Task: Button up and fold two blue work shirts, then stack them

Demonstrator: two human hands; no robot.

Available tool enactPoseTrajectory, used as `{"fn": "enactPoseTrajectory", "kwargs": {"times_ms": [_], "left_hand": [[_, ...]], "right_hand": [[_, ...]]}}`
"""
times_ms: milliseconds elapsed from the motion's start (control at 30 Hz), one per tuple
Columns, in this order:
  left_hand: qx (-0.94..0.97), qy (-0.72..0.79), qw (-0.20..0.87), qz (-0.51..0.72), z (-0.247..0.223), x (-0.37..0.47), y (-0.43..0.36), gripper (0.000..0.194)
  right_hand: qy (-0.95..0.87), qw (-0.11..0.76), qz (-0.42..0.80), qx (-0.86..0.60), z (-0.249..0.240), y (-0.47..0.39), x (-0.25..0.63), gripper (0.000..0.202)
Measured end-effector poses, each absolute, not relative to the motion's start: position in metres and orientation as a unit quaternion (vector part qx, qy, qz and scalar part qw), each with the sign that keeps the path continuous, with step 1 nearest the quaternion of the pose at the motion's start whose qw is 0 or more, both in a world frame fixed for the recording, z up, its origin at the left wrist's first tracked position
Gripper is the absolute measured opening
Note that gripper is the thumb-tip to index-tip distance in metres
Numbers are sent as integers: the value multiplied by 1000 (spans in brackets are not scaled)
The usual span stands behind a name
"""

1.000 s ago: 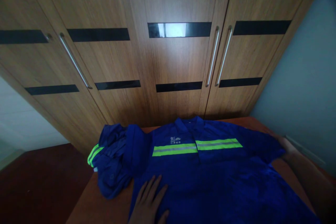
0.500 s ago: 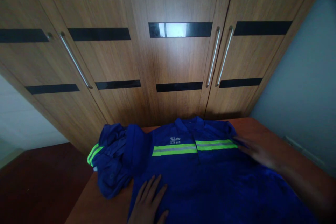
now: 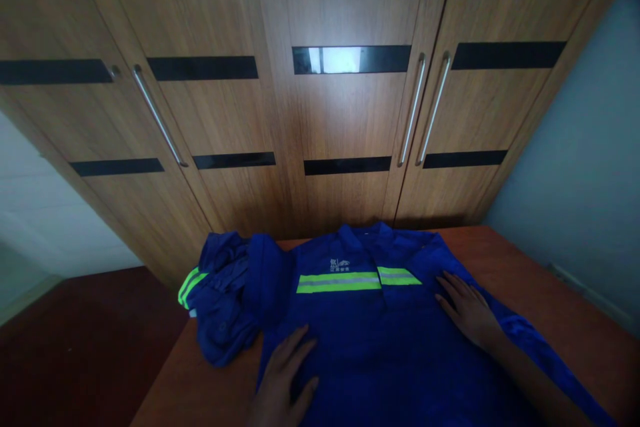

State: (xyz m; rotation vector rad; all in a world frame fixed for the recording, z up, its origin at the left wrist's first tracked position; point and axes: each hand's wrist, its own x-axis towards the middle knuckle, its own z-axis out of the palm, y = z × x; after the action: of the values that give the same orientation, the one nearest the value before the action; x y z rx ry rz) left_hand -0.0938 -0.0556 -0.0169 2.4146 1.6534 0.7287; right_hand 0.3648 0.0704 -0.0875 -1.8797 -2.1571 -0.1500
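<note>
A blue work jacket (image 3: 350, 333) lies spread front up, its collar toward the wardrobe. A yellow-green reflective stripe (image 3: 340, 282) and a small white logo cross its chest. The fabric on its right side is folded inward over the stripe's right end. On that folded part rests my right hand (image 3: 467, 312), open, palm down. My left hand (image 3: 284, 383), slightly blurred, is at the jacket's lower left with its fingers apart, on or just above the cloth. Neither hand grips anything. Left of the jacket lies a crumpled blue garment (image 3: 225, 307) with reflective bands.
The garments lie on a reddish-brown table (image 3: 175, 380). Behind it stands a wooden wardrobe (image 3: 280, 200) with metal handles and black strips. A grey-blue wall (image 3: 590, 167) is on the right, and dark red floor (image 3: 90, 340) shows at the lower left.
My right hand has brought the jacket's right side inward and now lies on it, so less of the stripe shows. My left hand has shifted slightly. The view has turned a little left.
</note>
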Motion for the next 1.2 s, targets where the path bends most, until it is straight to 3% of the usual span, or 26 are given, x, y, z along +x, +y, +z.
{"fn": "enactPoseTrajectory", "kwargs": {"times_ms": [133, 267, 567, 800, 933, 1033, 1200], "left_hand": [[666, 627, 182, 361, 18, -107, -47, 32], [555, 716, 124, 405, 44, -146, -26, 41], [543, 762, 164, 313, 44, -171, 38, 59], [584, 749, 76, 305, 50, -154, 51, 41], [685, 665, 41, 293, 50, -121, 33, 32], [776, 584, 68, 226, 41, -89, 15, 25], [810, 571, 99, 93, 19, -60, -5, 34]], "right_hand": [[-747, 138, -56, -648, -91, 73, 372, 58], [-745, 141, -56, -650, -90, 74, 376, 58], [-741, 140, -45, -655, -87, 74, 371, 57], [-738, 140, -48, -658, -86, 75, 369, 56], [-738, 143, -53, -658, -86, 74, 370, 56], [-739, 143, -58, -656, -87, 74, 370, 56], [-742, 139, -59, -654, -88, 75, 371, 56]]}}
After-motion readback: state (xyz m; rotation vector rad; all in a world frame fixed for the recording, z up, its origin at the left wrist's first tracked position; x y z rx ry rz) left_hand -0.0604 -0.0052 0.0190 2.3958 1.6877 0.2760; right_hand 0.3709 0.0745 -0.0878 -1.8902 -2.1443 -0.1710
